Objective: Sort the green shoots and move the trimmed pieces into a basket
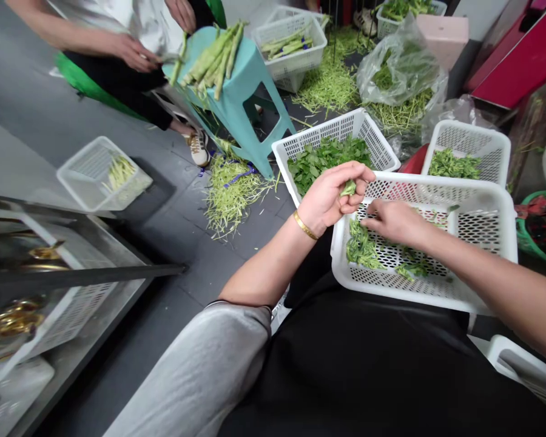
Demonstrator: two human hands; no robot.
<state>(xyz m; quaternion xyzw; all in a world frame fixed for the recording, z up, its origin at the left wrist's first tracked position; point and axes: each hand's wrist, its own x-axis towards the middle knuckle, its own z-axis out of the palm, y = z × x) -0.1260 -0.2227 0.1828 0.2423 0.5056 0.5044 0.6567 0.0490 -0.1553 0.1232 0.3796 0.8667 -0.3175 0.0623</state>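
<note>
My left hand [334, 197], with a gold bracelet at the wrist, is curled round a small green sprig [348, 188] above the near left rim of a large white basket [495, 218]. Close beside it, my right hand [398, 223] hangs over the same basket with thumb and fingers pinched together; whatever they may hold is hidden. Leafy green pieces [363, 246] lie at the basket's left end, with a smaller cluster [412, 267] near its front. Behind my left hand, a second white basket [384, 149] holds a heap of dark green leaves [330, 159].
A person's hands [139, 54] are beside a teal stool [250, 91] bearing long green stalks [218, 57]. Trimmings [232, 194] litter the floor. A smaller white basket [500, 145] stands behind right, a clear plastic bag [400, 67] beyond, and a metal rack [95, 309] at left.
</note>
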